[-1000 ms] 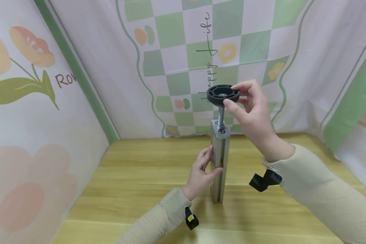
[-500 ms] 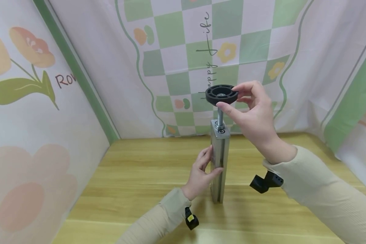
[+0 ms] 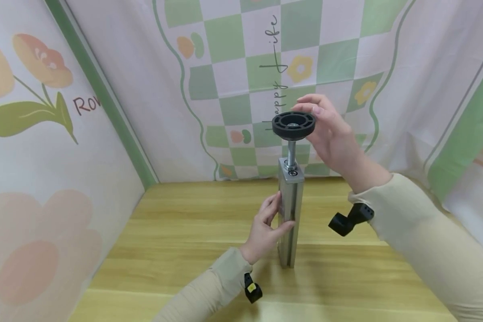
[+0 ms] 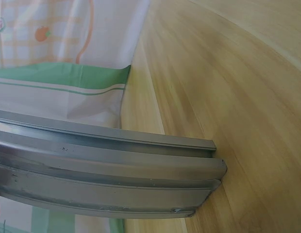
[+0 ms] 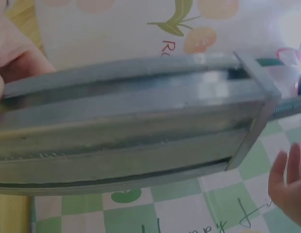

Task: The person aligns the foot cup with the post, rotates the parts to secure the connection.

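An aluminium profile (image 3: 292,197) stands upright on the wooden table, an end plate on its top. Out of the plate rises a threaded stem (image 3: 291,153) that carries a black round levelling foot (image 3: 294,133). My left hand (image 3: 263,235) grips the profile at mid-height, thumb on the near side and fingers on the left. Behind and right of the levelling foot is my right hand (image 3: 335,137), its fingers loosely extended; in the right wrist view these fingers (image 5: 292,165) look apart from it. The profile's lower end (image 4: 204,170) meets the table in the left wrist view.
The wooden table (image 3: 177,223) spreads around the profile. A patterned curtain (image 3: 225,80) hangs behind it, with another printed cloth (image 3: 24,156) on the left. Black wrist cameras are fixed at both sleeves.
My right hand has let go of the levelling foot's rim and moved up and behind it, thumb lifted from the near edge. The left hand and the profile stay in place.
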Demonstrator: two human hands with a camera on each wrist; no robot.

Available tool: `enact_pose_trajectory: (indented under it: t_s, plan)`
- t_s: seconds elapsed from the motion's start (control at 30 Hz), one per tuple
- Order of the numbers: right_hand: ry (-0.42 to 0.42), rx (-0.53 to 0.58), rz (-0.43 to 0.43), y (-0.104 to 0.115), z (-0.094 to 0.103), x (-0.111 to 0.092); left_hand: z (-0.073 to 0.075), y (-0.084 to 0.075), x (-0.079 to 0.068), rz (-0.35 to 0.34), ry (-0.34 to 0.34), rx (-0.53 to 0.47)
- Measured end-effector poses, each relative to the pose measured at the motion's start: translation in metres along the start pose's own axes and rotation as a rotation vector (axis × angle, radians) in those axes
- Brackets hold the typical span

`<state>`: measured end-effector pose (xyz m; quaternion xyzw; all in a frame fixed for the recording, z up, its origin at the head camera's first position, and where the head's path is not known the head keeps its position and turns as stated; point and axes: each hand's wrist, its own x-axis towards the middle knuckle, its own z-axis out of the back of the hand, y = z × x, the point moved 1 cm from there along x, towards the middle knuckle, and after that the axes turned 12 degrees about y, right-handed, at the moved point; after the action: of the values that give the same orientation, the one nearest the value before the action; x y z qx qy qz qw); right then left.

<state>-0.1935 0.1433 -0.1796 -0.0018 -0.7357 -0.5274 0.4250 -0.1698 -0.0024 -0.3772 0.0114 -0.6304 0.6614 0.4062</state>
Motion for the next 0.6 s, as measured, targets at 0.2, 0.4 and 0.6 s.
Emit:
enact_pose_trajectory:
  t_s: [0.2, 0.4, 0.6]
  plan:
    - [0.245, 0.139, 0.005, -0.0074, 0.0078, 0.0070, -0.0004, 0.0008, -0.0015, -0.002, 0.002, 0.006]
    - [0.334, 0.195, -0.010, -0.0074, 0.0029, 0.0102, 0.0001, -0.0001, -0.0006, 0.004, 0.008, 0.010]
    - [0.342, 0.262, -0.038, -0.0088, 0.0045, 0.0088, 0.0006, -0.0001, -0.0008, 0.024, 0.009, 0.001]
